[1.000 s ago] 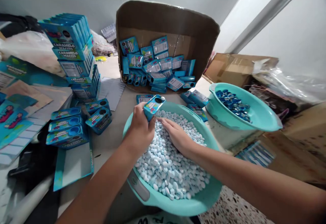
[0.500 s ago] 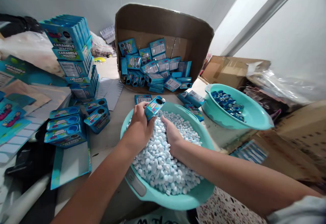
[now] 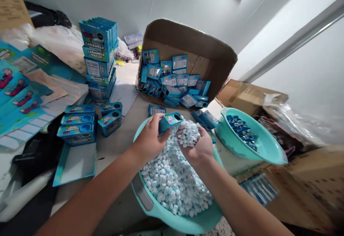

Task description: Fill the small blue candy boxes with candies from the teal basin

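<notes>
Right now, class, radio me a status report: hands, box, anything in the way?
Left hand grips blue box, opening up. Right hand cups tablets beside it. Nothing between them, over the basin.

A tipped box (image 3: 188, 39) of blue packs (image 3: 174, 80) lies at the table's (image 3: 126, 135) far edge, between a tall stack (image 3: 100, 60) and a bowl (image 3: 266, 153) of caps (image 3: 242, 130).

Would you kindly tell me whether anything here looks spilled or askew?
The cardboard box lies tipped on its side, blue packs heaped at its mouth; a few lie loose on the table beside the candy basin.
</notes>
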Demonstrator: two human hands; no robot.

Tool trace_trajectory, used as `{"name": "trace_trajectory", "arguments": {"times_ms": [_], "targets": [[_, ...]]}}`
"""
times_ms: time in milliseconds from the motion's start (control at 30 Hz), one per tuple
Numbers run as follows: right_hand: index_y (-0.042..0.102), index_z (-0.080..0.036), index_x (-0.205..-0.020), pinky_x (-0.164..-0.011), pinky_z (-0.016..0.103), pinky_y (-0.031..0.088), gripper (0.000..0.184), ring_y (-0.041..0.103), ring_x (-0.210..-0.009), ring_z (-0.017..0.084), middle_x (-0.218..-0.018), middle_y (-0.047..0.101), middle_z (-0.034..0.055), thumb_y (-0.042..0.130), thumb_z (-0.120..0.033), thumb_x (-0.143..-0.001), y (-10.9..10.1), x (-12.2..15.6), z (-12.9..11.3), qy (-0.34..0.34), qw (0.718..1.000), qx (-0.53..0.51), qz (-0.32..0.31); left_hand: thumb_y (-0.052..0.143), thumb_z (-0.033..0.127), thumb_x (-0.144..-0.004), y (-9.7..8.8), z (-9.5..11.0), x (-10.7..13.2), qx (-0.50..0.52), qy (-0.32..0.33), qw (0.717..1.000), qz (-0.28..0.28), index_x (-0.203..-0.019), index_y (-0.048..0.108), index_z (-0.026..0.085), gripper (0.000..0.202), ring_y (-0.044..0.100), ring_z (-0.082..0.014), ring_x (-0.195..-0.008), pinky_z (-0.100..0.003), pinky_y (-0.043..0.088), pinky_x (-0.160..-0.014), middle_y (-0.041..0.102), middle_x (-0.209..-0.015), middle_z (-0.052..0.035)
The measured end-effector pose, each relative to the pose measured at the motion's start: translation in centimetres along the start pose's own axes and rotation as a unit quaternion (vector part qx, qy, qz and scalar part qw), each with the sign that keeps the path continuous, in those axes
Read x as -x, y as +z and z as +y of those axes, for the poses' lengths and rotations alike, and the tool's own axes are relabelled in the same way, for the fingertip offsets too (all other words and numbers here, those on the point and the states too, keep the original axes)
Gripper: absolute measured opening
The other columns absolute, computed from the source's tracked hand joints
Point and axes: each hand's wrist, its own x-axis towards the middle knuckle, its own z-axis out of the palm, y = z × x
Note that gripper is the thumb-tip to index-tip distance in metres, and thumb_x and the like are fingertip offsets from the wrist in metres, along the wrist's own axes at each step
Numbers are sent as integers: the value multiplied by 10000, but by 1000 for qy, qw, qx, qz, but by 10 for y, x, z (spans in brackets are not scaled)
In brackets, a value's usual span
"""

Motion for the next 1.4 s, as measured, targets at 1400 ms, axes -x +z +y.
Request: {"name": "trace_trajectory", "arguments": {"times_ms": [1400], "targets": [[557,-247,-679,-768,385,543,258,617,-768,199,-764,578,20,614,-435,-846,8,-24,-39,-167,980,52,-96,701,137,-827,-12,15,2,9,6,995,-101,-1154,633,222,344,631,-241,-1081,-316,530,-874,662,-1105,-40]]}}
